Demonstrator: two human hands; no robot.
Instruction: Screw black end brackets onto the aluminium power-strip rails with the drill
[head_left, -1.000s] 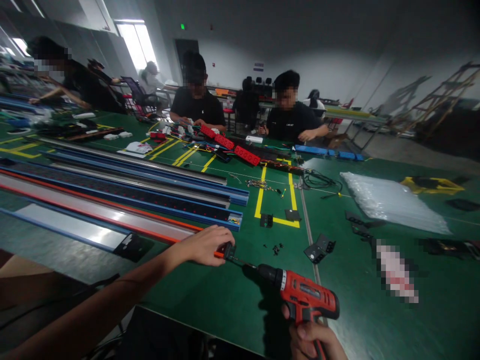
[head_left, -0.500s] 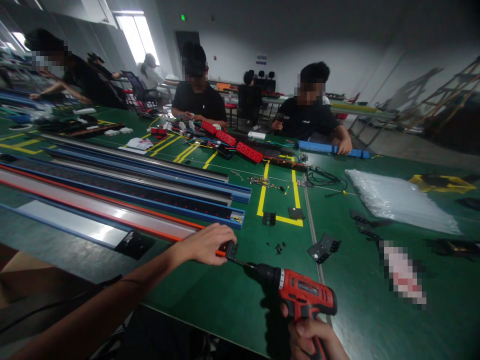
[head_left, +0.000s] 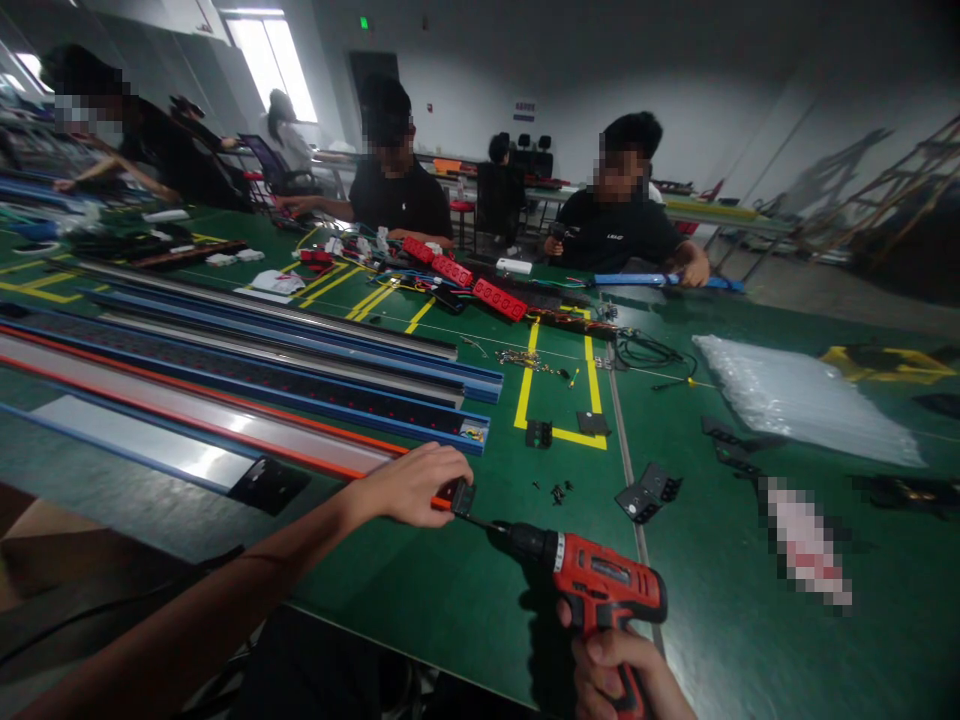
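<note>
Seemingly fastening end piece (head_left: 465, 498): pinching orange-edged channel (head_left: 225, 417) in left grip (head_left: 427, 485), clasping drill (head_left: 609, 578) at four o'clock in right grip (head_left: 611, 665). Next, probably press bit (head_left: 484, 523) straight.

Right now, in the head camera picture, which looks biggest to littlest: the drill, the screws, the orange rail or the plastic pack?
1. Orange rail
2. Drill and plastic pack: too alike to rank, and the drill is nearer the camera.
3. Screws
</note>
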